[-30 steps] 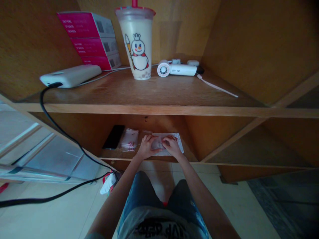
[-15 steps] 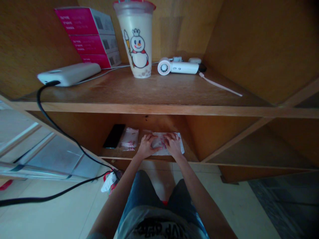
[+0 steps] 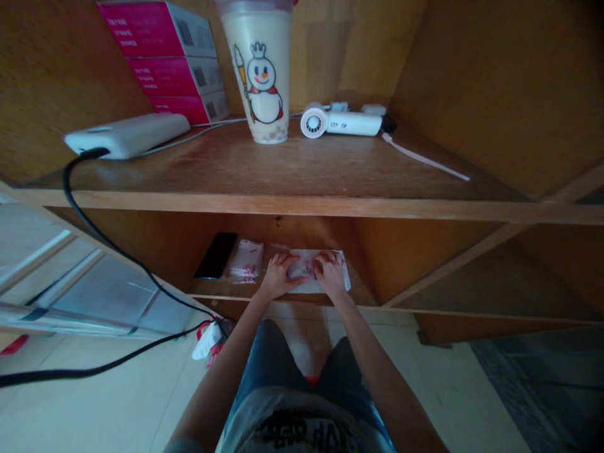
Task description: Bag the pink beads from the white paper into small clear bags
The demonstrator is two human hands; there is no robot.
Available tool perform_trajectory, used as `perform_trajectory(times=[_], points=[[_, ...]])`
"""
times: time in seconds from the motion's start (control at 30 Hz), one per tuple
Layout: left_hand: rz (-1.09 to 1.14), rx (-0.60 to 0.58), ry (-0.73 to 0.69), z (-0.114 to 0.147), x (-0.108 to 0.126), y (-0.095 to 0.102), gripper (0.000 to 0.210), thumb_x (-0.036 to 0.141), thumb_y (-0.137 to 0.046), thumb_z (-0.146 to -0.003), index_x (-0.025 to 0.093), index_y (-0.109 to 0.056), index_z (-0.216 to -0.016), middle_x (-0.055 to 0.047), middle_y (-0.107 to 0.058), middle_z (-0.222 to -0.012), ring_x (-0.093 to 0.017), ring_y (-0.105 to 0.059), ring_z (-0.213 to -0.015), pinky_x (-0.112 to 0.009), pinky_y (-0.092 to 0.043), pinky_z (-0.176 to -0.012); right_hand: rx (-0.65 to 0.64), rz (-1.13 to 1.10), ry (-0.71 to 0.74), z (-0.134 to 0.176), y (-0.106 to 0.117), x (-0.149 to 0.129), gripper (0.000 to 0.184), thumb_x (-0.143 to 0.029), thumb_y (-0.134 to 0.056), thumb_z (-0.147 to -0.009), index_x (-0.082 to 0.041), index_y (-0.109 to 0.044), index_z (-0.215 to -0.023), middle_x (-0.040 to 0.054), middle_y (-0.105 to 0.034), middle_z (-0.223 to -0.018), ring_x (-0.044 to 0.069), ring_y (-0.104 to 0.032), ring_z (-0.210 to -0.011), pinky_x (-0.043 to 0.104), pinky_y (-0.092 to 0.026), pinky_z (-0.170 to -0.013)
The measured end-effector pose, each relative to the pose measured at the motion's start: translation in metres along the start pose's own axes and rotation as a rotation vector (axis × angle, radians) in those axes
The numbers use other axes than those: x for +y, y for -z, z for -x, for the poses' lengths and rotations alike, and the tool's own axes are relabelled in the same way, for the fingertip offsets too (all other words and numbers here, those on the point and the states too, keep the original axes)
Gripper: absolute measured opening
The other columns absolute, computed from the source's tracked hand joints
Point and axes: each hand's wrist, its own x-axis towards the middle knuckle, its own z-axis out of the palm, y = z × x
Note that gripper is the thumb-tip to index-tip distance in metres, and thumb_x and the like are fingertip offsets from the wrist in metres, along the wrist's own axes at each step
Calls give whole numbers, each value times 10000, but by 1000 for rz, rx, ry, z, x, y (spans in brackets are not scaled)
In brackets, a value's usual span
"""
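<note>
In the lower compartment a flat white sheet or packet with red markings (image 3: 306,267) lies on the shelf. My left hand (image 3: 278,277) rests on its left side, fingers stretched forward and thumb pointing inward. On its right side lies my right hand (image 3: 330,274), fingers spread over the surface. Whether the white piece is paper or a plastic bag is hard to tell. Left of my left hand is a small stack of clear packets with red print (image 3: 246,261). A black phone (image 3: 216,255) lies beyond that stack.
The shelf above (image 3: 283,167) carries a tall snowman-printed drink cup (image 3: 264,82), a small white handheld fan (image 3: 349,123), a white power bank or similar device (image 3: 129,135) with a black cable (image 3: 136,264), and stacked pink boxes (image 3: 165,63). The cable hangs down on the left.
The camera view has shifted slightly, so the upper shelf's things sit a little higher. Both hands stay on the white piece, with only slight finger movement.
</note>
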Motion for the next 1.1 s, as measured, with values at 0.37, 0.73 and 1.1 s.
perform_trajectory(times=[0.37,0.73,1.1], points=[[4,-17,-25,-1,1,2,540,502,-640,-661,211,-553,-1108,-76,-573,-1053,-250,-470,-1014,-386,-362,-878,-107,-229,156,-1,8,-3,201,-342,-467,-850,-235,-636,-830,34,-603,-874,207,-476,-930,348,-336,-877],[-14,-21,-21,-1,2,2,477,475,-630,-682,204,-563,-1070,-64,-574,-1046,-238,-472,-1005,-376,-359,-888,-79,-216,129,-1,8,-3,227,-327,-428,-871,-224,-629,-893,36,-616,-899,205,-482,-926,340,-338,-868],[-27,-29,-13,-1,2,3,446,470,-629,-685,202,-573,-1037,-59,-576,-1046,-233,-474,-1001,-373,-366,-880,-120,-42,97,-1,4,-2,152,-265,-506,-819,-230,-646,-866,59,-585,-944,236,-431,-965,359,-328,-841]])
